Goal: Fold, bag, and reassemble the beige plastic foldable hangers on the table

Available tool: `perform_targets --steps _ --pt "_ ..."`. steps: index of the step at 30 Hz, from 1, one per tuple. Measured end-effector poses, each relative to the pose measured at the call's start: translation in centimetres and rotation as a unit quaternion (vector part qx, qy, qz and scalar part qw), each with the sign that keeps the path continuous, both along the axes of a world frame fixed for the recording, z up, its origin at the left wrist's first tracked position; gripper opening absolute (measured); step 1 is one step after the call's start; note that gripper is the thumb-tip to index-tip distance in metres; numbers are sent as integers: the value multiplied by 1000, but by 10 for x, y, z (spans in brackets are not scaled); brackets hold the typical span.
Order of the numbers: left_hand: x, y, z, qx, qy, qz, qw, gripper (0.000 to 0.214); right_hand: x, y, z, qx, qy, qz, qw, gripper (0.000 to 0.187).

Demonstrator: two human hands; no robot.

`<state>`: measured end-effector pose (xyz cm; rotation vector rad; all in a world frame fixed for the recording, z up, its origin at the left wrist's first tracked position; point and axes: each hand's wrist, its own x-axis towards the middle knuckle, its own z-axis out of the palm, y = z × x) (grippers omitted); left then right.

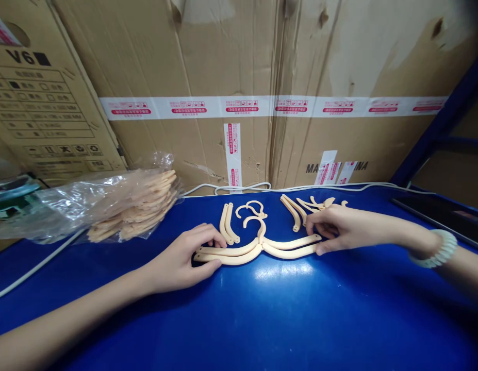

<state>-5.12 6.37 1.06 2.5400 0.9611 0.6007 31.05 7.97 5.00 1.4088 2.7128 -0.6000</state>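
Observation:
A cream plastic clothes hanger (287, 254) lies in front of me on the blue table, its arms in pairs on both sides of a curved hook (256, 221). My left hand (190, 255) grips the left ends of the arms between thumb and fingers. At the right ends, the thumb and curled fingers of my right hand (329, 229) are closed on the arm tips. Just behind the hanger lie loose hooks (242, 209) and two loose curved arms (226, 224). More loose arms (295, 212) and small parts (324, 202) sit behind my right hand, partly hidden by it.
A clear plastic bag (142, 201) full of similar cream pieces is at the left. A white cable (203, 186) runs along the back of the blue table (239, 319), below large cardboard boxes (184, 62). A dark flat device (443, 219) lies at the right.

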Motion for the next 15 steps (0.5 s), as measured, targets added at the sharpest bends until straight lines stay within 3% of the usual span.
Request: perform_targets --steps 6,15 --pt "0 2 -2 -1 -10 3 1000 14 -1 -1 -2 0 -6 -7 1000 32" --pt "-2 3 -3 -20 -13 -1 1000 13 -2 1 -2 -21 -15 -16 1000 37"
